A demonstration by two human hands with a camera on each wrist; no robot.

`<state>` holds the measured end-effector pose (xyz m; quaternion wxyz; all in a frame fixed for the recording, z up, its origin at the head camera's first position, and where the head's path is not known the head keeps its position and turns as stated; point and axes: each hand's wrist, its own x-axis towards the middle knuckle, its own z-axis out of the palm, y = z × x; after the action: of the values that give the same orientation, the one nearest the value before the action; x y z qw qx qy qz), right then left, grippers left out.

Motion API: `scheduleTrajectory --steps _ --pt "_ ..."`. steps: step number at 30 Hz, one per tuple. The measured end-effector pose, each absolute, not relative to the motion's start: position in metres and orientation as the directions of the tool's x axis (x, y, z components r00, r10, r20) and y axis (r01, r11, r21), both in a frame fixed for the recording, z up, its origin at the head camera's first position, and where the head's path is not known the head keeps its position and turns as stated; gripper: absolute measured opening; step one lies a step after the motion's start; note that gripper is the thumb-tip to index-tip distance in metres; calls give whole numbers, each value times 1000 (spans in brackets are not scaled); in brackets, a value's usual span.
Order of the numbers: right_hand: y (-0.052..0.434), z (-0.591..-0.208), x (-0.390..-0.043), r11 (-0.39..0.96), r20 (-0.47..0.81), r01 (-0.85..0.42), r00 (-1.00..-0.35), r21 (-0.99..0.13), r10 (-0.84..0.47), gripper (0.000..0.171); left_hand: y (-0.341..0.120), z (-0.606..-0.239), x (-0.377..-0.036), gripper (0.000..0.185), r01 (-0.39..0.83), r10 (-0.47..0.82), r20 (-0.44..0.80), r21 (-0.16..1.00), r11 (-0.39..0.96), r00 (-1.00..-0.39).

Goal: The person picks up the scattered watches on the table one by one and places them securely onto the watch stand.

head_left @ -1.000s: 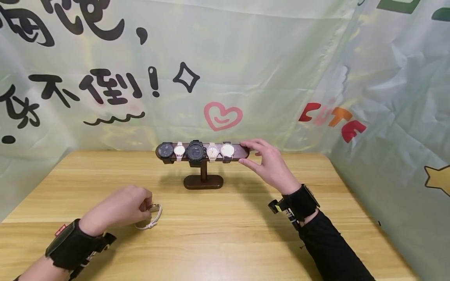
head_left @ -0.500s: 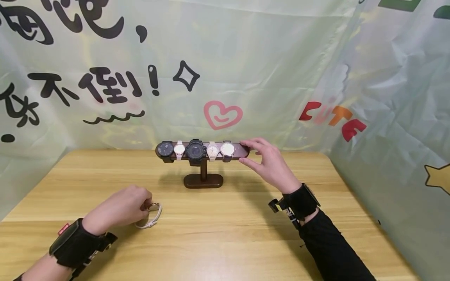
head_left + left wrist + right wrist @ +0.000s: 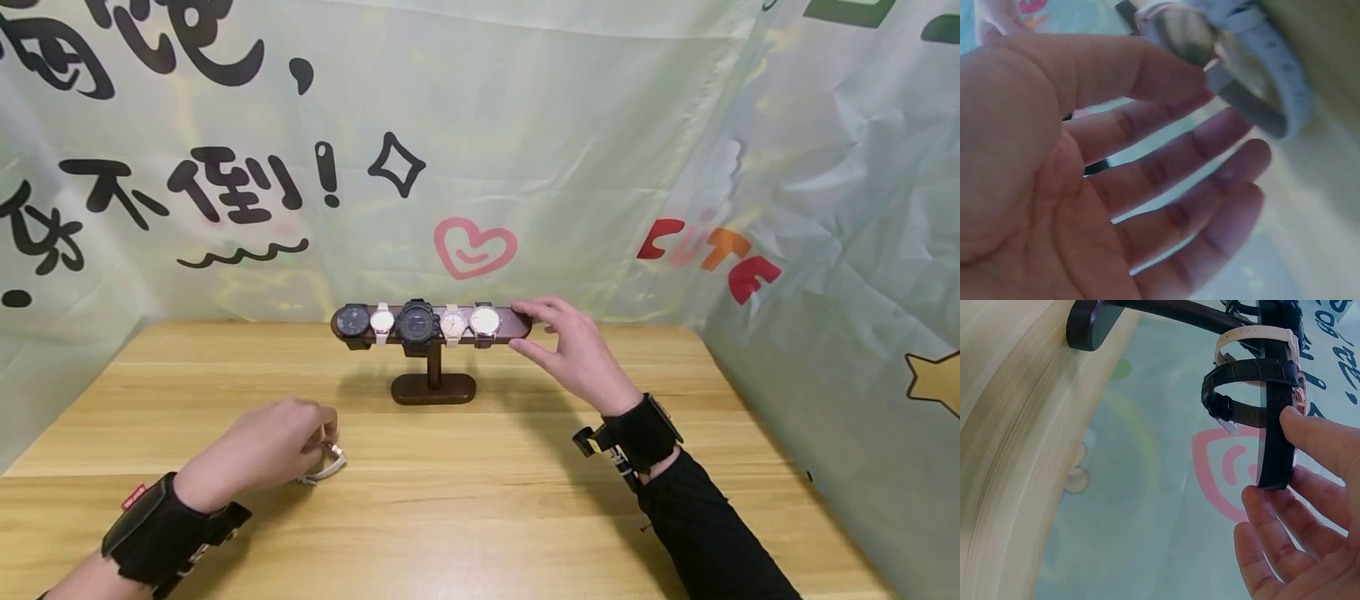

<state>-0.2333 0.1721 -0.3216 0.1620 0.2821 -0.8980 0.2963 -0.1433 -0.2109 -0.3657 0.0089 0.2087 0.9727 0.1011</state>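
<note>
A dark wooden T-shaped watch stand (image 3: 433, 387) stands at the middle back of the table and carries several watches on its bar, with a big black one (image 3: 418, 323) in the centre. My right hand (image 3: 525, 327) pinches the bar's right end (image 3: 1275, 444) between thumb and fingers, just past a black-strapped watch (image 3: 1241, 372). Near the front left, my left hand (image 3: 318, 437) pinches a white-strapped watch (image 3: 327, 462) by its case (image 3: 1179, 31), and the strap (image 3: 1266, 94) loops away from the fingers.
The light wooden table (image 3: 487, 500) is closed in at the back and on the right by a pale printed cloth backdrop (image 3: 825, 250). The stand's oval base (image 3: 1088, 328) sits flat on the wood.
My left hand has shifted slightly right and tipped the white watch up off its flat position. My right hand and the stand have stayed put.
</note>
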Motion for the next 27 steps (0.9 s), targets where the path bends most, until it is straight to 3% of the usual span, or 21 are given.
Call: scheduleTrajectory --steps 1,6,10,27 --pt "172 -322 -233 665 458 -603 -788 -441 -411 50 -210 -364 -141 9 402 405 26 194 895 -914" --pt "173 -322 -233 663 460 -605 -787 -441 -412 49 -207 -361 -130 44 422 425 13 137 896 -905" --pt "173 -322 -233 668 457 -604 -787 -435 -414 49 -203 -362 -125 57 398 402 -7 119 909 -916" --pt "173 -321 -232 668 455 -603 -788 -436 -415 49 -198 -371 -127 35 365 362 50 132 922 -931"
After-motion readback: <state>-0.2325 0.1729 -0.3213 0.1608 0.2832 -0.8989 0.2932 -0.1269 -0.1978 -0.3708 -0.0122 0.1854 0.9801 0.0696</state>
